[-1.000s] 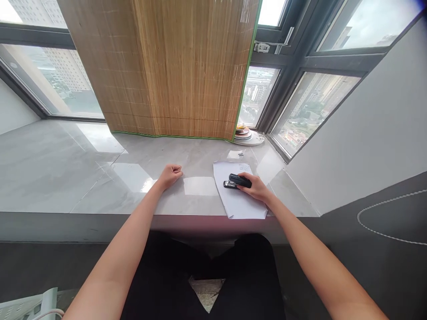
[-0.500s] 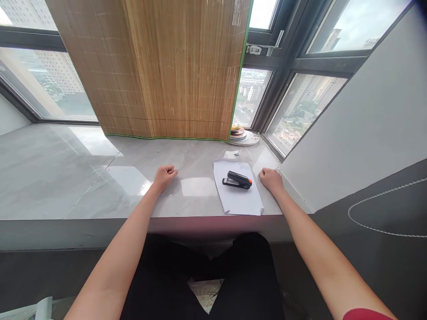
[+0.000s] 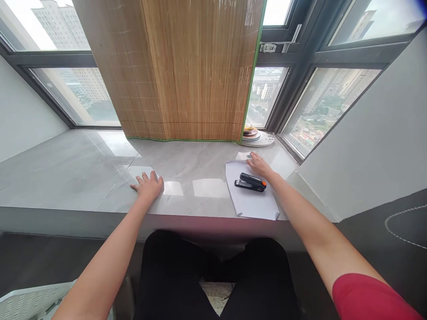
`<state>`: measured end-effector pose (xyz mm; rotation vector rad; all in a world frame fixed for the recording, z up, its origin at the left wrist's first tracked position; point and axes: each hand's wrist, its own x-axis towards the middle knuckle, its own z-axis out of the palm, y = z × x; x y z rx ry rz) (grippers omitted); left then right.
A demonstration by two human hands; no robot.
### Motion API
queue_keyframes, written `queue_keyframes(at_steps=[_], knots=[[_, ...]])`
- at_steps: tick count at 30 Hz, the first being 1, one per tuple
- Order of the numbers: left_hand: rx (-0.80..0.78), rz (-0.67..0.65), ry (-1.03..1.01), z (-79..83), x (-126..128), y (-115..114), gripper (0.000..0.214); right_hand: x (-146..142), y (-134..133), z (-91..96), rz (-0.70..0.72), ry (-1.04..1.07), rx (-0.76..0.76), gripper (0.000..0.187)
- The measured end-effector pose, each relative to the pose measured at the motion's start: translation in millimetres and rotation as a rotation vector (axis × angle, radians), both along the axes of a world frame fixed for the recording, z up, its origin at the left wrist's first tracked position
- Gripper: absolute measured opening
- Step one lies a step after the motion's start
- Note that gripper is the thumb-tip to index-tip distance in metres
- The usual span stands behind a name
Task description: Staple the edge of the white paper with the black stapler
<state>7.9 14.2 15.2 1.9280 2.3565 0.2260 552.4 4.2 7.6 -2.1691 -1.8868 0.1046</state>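
My left hand [image 3: 147,186] rests on the grey-white marble sill with its fingers spread, holding nothing. On the other side, my right hand [image 3: 258,164] reaches over the far edge of a stack of white paper [image 3: 247,205], its fingers stretched out and partly bent. Its fingertips are at a couple of short dark strips [image 3: 248,156] on the sill, too small to name surely; whether they touch is hard to see. A black stapler [image 3: 250,182] with an orange end lies on the paper, just in front of my right hand.
Several stacked plates [image 3: 256,138] stand in the window corner. A bamboo blind [image 3: 190,71] hangs down to the back of the sill [image 3: 187,155]. At the right are a white wall [image 3: 363,133] and a beaded cord [image 3: 390,229]. A white plastic basket [image 3: 36,298] is low on the left.
Both hands were fists on the sill. My left hand has opened and shifted left; my right hand has opened and moved from beside the paper to its far edge. The view has turned slightly left.
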Motion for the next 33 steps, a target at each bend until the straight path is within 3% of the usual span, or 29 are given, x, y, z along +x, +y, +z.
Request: queue_keyframes(at_steps=[3,5,8,17,22,25,28,30,33], knots=[[-0.065,-0.024,0.005,8.4,-33,4,0.081,-23,29,-8.2,0.035,-0.036,-0.086,0.069],[-0.069,0.044,0.011,9.7,-60,5,0.087,-44,42,-15.9,0.054,-0.065,-0.108,0.071],[-0.032,0.097,0.01,4.1,-84,6,0.092,-93,58,-23.1,0.096,-0.061,-0.093,0.074],[-0.001,0.074,0.011,-7.5,-84,9,0.092,-304,99,-14.5,0.218,0.216,-0.032,0.071],[-0.001,0.062,0.002,-8.8,-86,9,0.093,-377,113,-12.7,0.298,0.296,-0.031,0.064],[0.006,0.06,0.003,-8.3,-85,8,0.093,-395,113,-7.0,0.301,0.319,-0.005,0.06],[0.01,0.057,0.003,-7.4,-84,8,0.093,-390,110,7.2,0.285,0.304,0.068,0.051],[0.004,0.055,-0.004,-6.9,-84,8,0.094,-370,105,19.3,0.242,0.278,0.116,0.045],[0.003,0.057,-0.011,-6.4,-83,9,0.093,-307,88,32.2,0.149,0.219,0.127,0.063]])
